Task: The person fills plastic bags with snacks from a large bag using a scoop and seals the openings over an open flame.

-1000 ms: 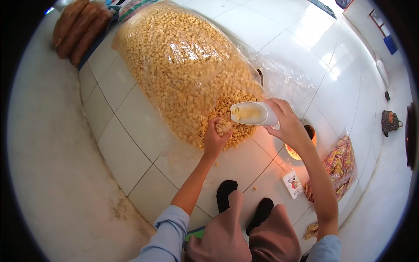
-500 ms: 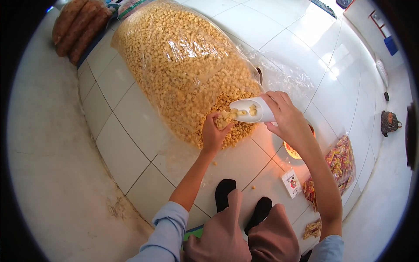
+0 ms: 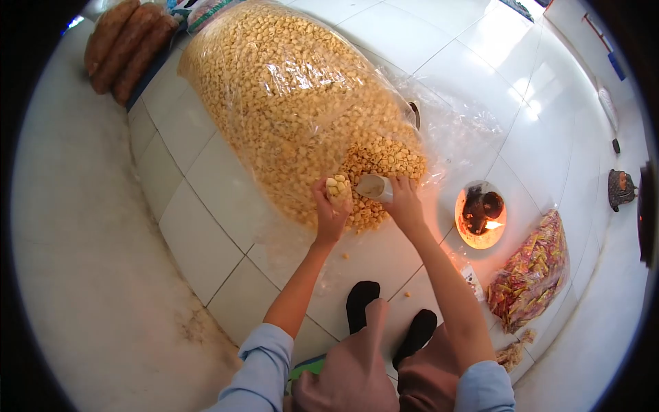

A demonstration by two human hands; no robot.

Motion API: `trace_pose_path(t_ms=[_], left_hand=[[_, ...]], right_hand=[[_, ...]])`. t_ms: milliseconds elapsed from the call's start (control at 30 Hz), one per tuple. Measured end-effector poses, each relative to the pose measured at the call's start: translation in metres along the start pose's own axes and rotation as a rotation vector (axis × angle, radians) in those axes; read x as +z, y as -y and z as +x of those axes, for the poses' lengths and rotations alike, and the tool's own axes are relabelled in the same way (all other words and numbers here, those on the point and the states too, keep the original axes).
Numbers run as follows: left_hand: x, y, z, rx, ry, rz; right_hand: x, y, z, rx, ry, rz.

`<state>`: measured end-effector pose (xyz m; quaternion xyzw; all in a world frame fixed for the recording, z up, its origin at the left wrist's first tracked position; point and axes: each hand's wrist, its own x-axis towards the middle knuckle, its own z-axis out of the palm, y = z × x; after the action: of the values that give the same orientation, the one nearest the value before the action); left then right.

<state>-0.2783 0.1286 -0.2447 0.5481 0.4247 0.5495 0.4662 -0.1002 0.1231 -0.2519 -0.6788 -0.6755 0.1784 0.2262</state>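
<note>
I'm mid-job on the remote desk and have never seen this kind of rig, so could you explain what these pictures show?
There is no robot: these are a person's bare hands. Every picture comes from one camera worn on the head, looking forward and down. On the tiled floor lies a large clear bag full of small, pale yellow pieces, some exposed at its near end. The right hand holds a white scoop over them. The left hand holds more pieces, seemingly in thin clear plastic. To the right are a round dish with a small flame and a bag of colourful packets.
</note>
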Motion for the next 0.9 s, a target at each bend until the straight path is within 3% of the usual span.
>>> trace_pose_path(t_ms=[133,233,300,333,400,467,533,900], left_hand=[[-0.002,-0.001,-0.007,-0.046,0.079,-0.06],[0.001,0.003,-0.003,-0.088,0.083,-0.052],[0.007,0.002,-0.002,-0.066,0.089,0.01],[0.015,-0.008,0.0,-0.1,0.085,-0.073],[0.026,-0.014,0.0,-0.131,0.085,-0.16],[0.032,0.0,-0.005,-0.154,0.126,-0.076],[0.038,-0.001,-0.008,-0.19,0.113,-0.1],[0.063,-0.037,-0.008,-0.525,-0.22,-0.332]], right_hand=[[0.029,0.001,0.0,0.095,0.005,0.035],[0.022,0.008,0.006,-0.003,-0.167,-0.026],[-0.006,0.02,0.013,0.056,-0.066,0.554],[-0.016,0.026,0.01,0.059,-0.066,0.546],[-0.031,0.04,0.005,0.093,0.177,1.192],[-0.032,0.041,0.003,0.119,0.179,1.208],[-0.029,0.041,0.003,0.328,0.162,1.121],[-0.011,0.042,0.0,0.297,0.001,1.053]])
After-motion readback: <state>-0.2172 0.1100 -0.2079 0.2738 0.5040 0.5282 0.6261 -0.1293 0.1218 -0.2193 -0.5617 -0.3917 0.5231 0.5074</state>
